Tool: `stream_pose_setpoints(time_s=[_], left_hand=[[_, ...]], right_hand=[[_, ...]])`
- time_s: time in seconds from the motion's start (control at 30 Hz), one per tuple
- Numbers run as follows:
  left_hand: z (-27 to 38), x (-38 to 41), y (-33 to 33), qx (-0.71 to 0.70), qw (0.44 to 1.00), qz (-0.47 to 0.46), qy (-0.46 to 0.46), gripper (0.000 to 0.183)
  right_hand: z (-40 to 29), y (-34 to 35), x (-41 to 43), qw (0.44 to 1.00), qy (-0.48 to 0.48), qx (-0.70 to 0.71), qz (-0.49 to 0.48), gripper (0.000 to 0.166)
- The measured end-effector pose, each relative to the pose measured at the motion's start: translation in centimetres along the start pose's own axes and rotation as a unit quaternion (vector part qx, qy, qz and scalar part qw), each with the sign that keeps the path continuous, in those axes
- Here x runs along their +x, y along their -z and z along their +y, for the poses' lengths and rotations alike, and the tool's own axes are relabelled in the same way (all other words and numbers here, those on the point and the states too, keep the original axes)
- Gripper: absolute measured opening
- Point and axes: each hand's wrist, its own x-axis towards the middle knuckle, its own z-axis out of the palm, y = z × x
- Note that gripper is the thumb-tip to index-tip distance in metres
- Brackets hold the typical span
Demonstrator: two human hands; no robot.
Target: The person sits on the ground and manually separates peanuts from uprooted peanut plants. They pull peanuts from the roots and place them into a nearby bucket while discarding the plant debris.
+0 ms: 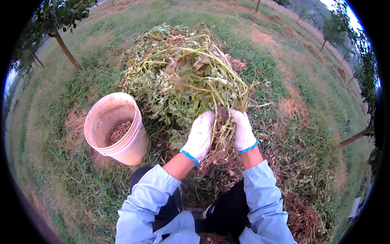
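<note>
Both hands wear white knit gloves with blue cuffs. Between them is a bunch of pulled-up plants (225, 122), stems and wilted leaves pointing away from me, with tangled roots hanging towards my lap. My right hand (242, 128) grips the bunch from its right side near the stem bases. My left hand (201, 132) is closed against its left side; its fingertips are hidden behind the stems. Just beyond lies a large heap of leafy plants (170, 91), which look like peanut plants. Left of my hands stands a white plastic bucket (138, 143) with small peanut-like pods (120, 131) at its bottom.
Dry leaves and plant scraps (277, 137) litter the grass to the right. A pile of brownish roots (303, 218) lies at lower right. Tree trunks rise at the left (67, 50) and right (353, 138). My dark-trousered legs (231, 210) are bent below my arms.
</note>
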Motion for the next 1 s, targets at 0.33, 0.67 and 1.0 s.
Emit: stream_pose_setpoints(time_s=[0.33,0.67,1.0], left_hand=[[1.0,-1.6,-0.4,-0.245,0.963,0.058,0.092,0.038],[1.4,-2.4,1.0,-0.323,0.944,-0.003,0.066,0.027],[0.6,1.0,1.1,-0.069,0.995,0.032,-0.068,0.033]], right_hand=[[0.0,-0.6,0.0,0.996,-0.049,0.035,-0.061,0.027],[0.4,-1.5,-0.4,0.995,-0.034,0.076,-0.062,0.028],[0.1,-1.5,0.3,0.979,-0.104,0.157,-0.084,0.046]])
